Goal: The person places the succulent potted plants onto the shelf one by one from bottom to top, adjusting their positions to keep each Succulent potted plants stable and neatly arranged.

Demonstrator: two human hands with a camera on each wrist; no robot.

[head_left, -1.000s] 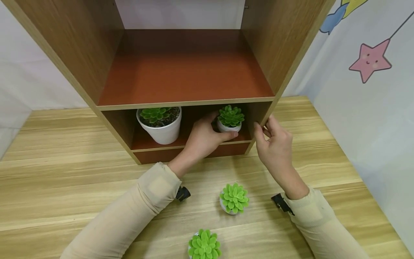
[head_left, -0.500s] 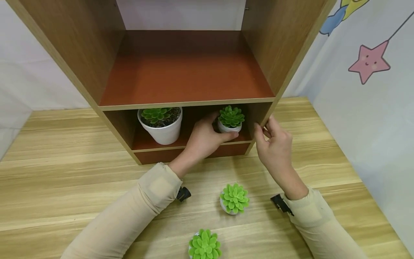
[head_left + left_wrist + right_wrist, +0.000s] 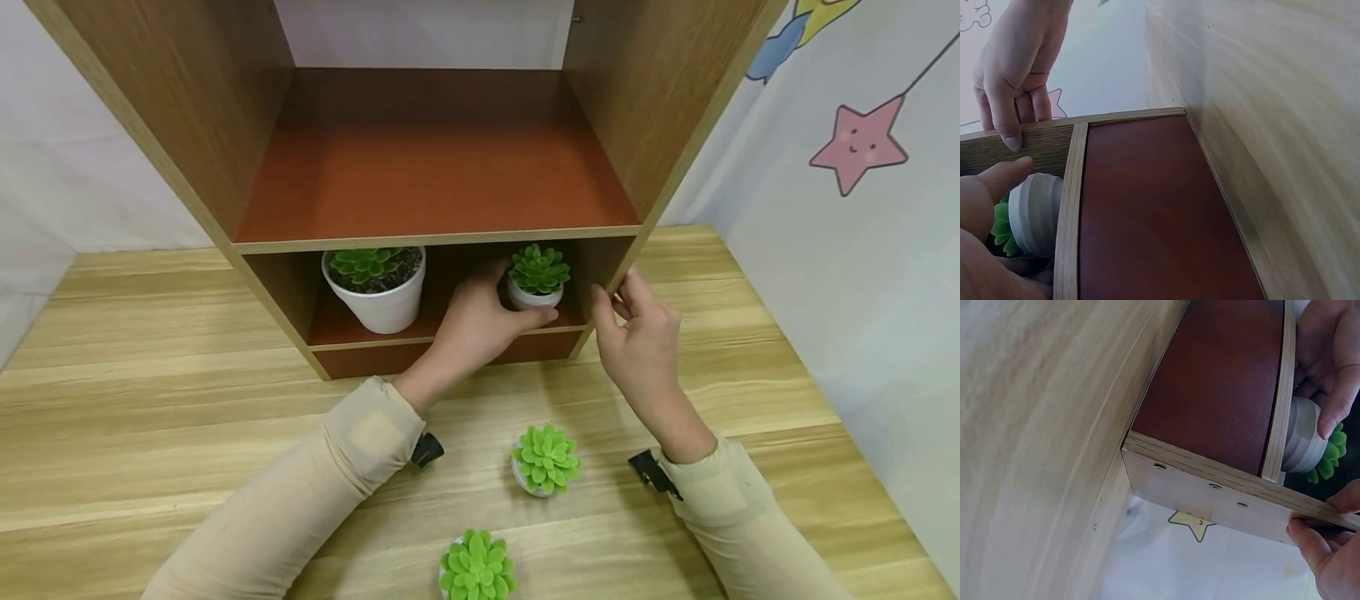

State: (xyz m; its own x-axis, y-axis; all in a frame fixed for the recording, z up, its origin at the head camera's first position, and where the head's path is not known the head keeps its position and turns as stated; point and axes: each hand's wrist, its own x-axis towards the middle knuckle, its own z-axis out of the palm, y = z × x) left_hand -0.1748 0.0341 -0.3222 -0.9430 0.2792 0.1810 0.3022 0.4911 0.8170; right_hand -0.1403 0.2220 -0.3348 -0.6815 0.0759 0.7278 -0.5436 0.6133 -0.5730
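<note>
In the head view my left hand reaches into the lower compartment of a wooden shelf unit. Its thumb lies across the front of a small potted succulent, and the other fingers curl behind the white pot. The pot stands at the right end of the compartment, green leaves upward. My right hand pinches the front edge of the unit's right side panel, with the thumb inside and fingers outside, as the right wrist view shows.
A larger white pot with a succulent sits at the left of the same compartment. Two small bright green succulents, one nearer the unit and one at the front, stand on the wooden table. A white curtain hangs behind.
</note>
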